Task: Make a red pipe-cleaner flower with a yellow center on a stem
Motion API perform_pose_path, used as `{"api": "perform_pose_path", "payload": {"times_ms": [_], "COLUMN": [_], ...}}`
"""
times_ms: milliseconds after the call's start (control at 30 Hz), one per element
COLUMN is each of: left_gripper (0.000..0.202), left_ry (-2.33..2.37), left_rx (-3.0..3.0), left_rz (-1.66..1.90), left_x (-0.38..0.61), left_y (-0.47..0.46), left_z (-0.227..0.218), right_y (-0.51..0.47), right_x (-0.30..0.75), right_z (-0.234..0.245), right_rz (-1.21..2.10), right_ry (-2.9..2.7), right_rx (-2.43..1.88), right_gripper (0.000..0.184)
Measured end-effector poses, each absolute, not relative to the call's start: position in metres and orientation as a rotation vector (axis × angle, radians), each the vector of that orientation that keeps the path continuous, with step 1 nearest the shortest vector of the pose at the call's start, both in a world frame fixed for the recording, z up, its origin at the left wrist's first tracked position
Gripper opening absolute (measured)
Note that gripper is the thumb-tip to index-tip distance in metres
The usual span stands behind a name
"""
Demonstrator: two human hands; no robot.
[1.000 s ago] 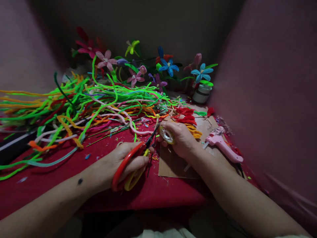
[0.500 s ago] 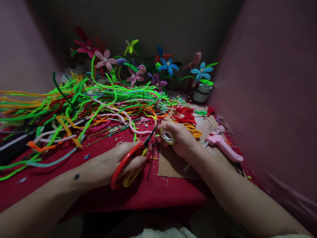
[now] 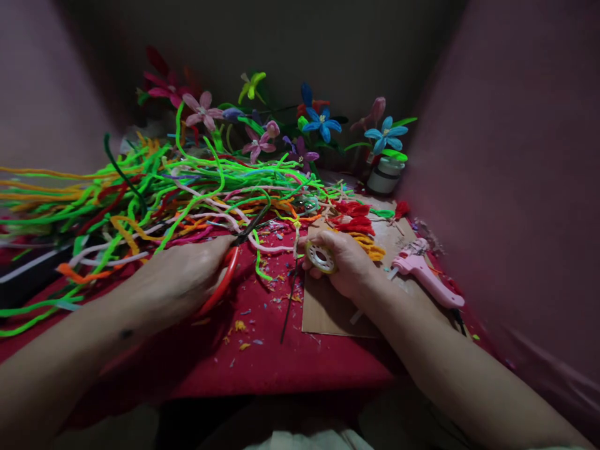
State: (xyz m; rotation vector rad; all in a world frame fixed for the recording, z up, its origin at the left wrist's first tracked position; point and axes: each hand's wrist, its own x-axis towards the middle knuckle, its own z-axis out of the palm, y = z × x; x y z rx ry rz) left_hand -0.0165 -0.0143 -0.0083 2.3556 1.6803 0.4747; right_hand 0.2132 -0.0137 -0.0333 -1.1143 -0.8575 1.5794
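In the middle of the head view, my right hand is closed around a tape roll with a white spool and a yellowish rim. At its fingertips a thin dark wire stem hangs down, with a pale wrapped upper part and a small yellow tip. Whether the fingers pinch this stem or only touch it is hard to see. To the left, my left hand grips scissors by their red handle. Their dark blades point up and right over the pipe cleaners, apart from the stem.
Pipe cleaner flowers stand along the back, with a white jar at right. A cardboard piece lies under my right hand, bearing red and orange tufts. A pink glue gun rests beside it. Coloured scraps litter the red cloth.
My left hand has drawn the scissors left, away from the stem and the tape roll. The right hand holds nearly the same place.
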Motion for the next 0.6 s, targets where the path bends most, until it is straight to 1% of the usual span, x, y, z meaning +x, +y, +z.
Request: {"api": "perform_pose_path", "payload": {"times_ms": [100,133,167,233,267,333,400,467,600], "left_gripper": [0.033,0.035,0.036,0.030,0.028,0.028,0.028,0.024,0.016], "left_ry": [1.779,1.804,1.806,1.770,1.625,1.411,1.294,1.225,1.179], "left_rx": [2.659,2.744,2.802,2.783,2.699,2.369,2.049,1.745,1.388], "left_rz": [0.001,-0.051,0.000,0.306,0.433,0.593,0.718,0.703,0.679], "left_x": [-0.012,-0.009,-0.005,0.008,0.016,0.033,0.049,0.061,0.070], "left_y": [-0.007,-0.006,-0.007,-0.010,-0.011,-0.013,-0.012,-0.011,-0.011], "left_z": [-0.008,-0.007,-0.006,-0.006,-0.006,-0.008,-0.011,-0.013,-0.013], "right_y": [-0.015,-0.015,-0.015,-0.016,-0.016,-0.017,-0.018,-0.019,-0.021], "right_x": [0.213,0.213,0.213,0.213,0.212,0.212,0.212,0.211,0.210], "right_z": [-0.032,-0.032,-0.033,-0.034,-0.034,-0.034,-0.034,-0.032,-0.029], "right_rz": [1.566,1.564,1.561,1.559,1.561,1.566,1.573,1.567,1.559], "right_ry": [-0.850,-0.849,-0.850,-0.853,-0.858,-0.885,-0.917,-0.932,-0.960], "right_rx": [-1.128,-1.133,-1.133,-1.115,-1.098,-1.055,-1.019,-1.000,-0.980], "right_gripper": [0.019,0.020,0.020,0.019,0.019,0.018,0.017,0.016,0.025]}}
